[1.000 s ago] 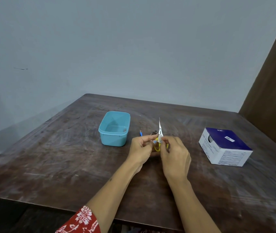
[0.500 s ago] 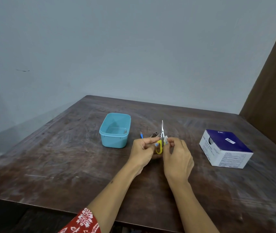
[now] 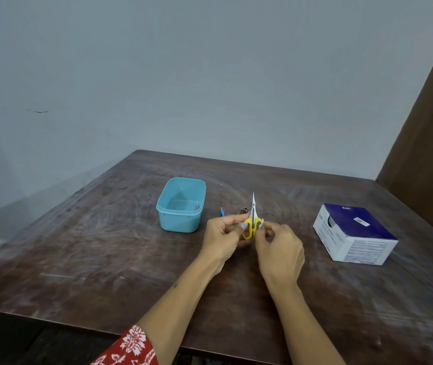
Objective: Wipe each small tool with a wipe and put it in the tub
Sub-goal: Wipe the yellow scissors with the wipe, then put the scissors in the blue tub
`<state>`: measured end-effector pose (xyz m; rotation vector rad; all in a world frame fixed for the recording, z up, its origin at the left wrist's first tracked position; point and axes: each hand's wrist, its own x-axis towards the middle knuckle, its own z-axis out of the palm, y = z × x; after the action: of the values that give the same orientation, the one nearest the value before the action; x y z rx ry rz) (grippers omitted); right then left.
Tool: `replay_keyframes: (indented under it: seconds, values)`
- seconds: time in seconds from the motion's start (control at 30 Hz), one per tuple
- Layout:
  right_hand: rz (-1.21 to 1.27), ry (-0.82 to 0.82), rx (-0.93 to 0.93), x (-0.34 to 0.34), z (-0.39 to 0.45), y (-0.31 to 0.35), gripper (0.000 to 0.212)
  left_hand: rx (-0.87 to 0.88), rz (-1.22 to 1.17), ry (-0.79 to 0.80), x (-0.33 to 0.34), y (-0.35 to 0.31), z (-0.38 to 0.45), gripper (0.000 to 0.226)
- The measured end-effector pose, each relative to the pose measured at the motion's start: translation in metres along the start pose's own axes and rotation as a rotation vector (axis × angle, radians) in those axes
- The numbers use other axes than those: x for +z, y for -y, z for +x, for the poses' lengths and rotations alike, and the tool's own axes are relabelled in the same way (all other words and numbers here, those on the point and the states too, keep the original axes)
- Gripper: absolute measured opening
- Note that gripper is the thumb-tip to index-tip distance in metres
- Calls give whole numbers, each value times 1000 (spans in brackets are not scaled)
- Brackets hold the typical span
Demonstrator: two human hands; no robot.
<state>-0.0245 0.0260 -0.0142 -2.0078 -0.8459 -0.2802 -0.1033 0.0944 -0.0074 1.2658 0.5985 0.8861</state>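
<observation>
Small scissors (image 3: 253,216) with yellow handles and thin silver blades point upward above the table's middle. My left hand (image 3: 223,239) grips them at the handles. My right hand (image 3: 280,248) pinches a small white wipe (image 3: 261,223) against the right yellow handle. A light blue tub (image 3: 181,205) stands open to the left of my hands, with a small metal item showing at its right inner wall. Behind my left hand lie a blue-tipped tool (image 3: 222,212) and a dark metal tool (image 3: 243,211), partly hidden.
A white and dark blue box (image 3: 355,234) sits on the right of the dark wooden table (image 3: 91,254). A grey wall runs behind the table, and a brown panel (image 3: 431,154) stands at the far right. The table's front edge is near my forearms.
The wipe has slid from the blades down to the yellow handles, leaving the blades bare. The scissors stay upright in my left hand.
</observation>
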Motion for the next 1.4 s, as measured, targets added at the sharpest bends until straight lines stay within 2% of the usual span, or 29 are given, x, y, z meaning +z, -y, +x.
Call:
replay_keyframes:
  seconds: [0.13,0.27,0.33,0.67,0.8,0.97,1.1,1.17,1.3,1.4]
  values:
    - [71,-29,-2,-1,1,1,13,-9,-10,-3,0,0,0,24]
    - [1,-141,-200,3,-3,4,15,-34,-6,-20,1,0,0,24]
    - [-22,-158,-207,4,-3,5,17,-33,-1,-25,1,0,1,24]
    - [-61,101,145,-2,-1,3,14,21,-1,-47,-1,1,2,25]
    - [-51,205,94,-3,-3,6,18,100,41,-89,0,1,2,25]
    - [-9,187,87,-5,-3,5,15,190,94,-216,-3,-9,-1,25]
    - [7,185,107,-6,-3,7,13,345,314,-390,-29,-47,13,16]
    - [5,194,104,-7,-2,8,13,352,428,-468,-51,-76,25,16]
    - [2,207,96,-7,-2,9,12,177,781,-565,-79,-115,37,18]
    - [18,209,94,-8,-2,10,13,-60,1020,-484,-75,-121,36,15]
